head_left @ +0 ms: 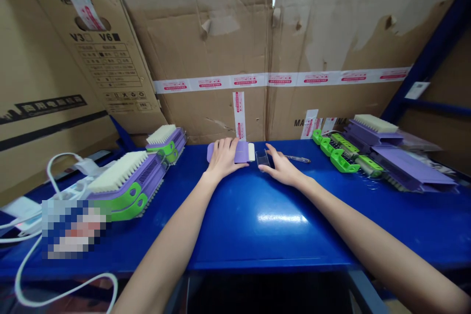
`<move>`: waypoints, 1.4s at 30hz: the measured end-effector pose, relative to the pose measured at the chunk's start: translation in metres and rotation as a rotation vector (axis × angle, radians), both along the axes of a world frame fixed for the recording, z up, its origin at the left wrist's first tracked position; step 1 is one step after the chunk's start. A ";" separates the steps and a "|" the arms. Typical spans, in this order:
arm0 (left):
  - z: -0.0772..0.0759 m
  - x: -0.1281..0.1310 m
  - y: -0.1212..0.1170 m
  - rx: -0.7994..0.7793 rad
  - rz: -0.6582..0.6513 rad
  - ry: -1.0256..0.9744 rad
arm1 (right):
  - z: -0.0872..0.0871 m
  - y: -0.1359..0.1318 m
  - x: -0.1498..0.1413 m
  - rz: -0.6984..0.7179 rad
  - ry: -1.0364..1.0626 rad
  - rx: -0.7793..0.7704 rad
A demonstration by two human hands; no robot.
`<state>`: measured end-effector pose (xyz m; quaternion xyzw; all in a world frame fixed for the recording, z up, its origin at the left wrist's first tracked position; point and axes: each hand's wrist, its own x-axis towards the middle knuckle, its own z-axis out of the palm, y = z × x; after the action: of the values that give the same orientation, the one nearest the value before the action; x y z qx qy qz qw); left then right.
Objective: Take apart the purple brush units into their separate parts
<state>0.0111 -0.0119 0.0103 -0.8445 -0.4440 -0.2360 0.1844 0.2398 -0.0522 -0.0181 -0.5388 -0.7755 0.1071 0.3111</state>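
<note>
My left hand (222, 158) is closed over a purple brush casing (241, 153) lying on the blue table, and covers its middle. A cream-white strip (251, 152) shows at the casing's right end. Just right of that strip, my right hand (282, 168) holds a small clear plastic piece (262, 158) between thumb and fingers. A narrow gap separates the clear piece from the white strip. Behind my right hand lies a pen (300, 159), partly hidden by the fingers.
Purple-and-green brushes with cream bristles (119, 171) are stacked at left, near white cables (66, 301). At right lie green pieces with metal pins (344, 161) and purple casings (412, 167). Cardboard (206, 49) walls the back; a blue post (423, 54) rises at right.
</note>
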 end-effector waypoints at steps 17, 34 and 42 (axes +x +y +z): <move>0.005 0.012 -0.005 -0.008 -0.041 0.042 | 0.021 0.004 0.062 -0.514 -0.463 -0.157; 0.014 0.029 -0.011 -0.081 0.039 0.037 | 0.048 -0.009 0.039 -0.101 -0.048 0.158; 0.021 0.040 0.000 -0.162 0.001 0.010 | 0.049 -0.014 0.026 -0.210 -0.228 0.171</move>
<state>0.0514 -0.0115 0.0314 -0.8577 -0.4610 -0.1949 0.1175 0.2661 -0.0660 0.0308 -0.5969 -0.7517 -0.0541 0.2754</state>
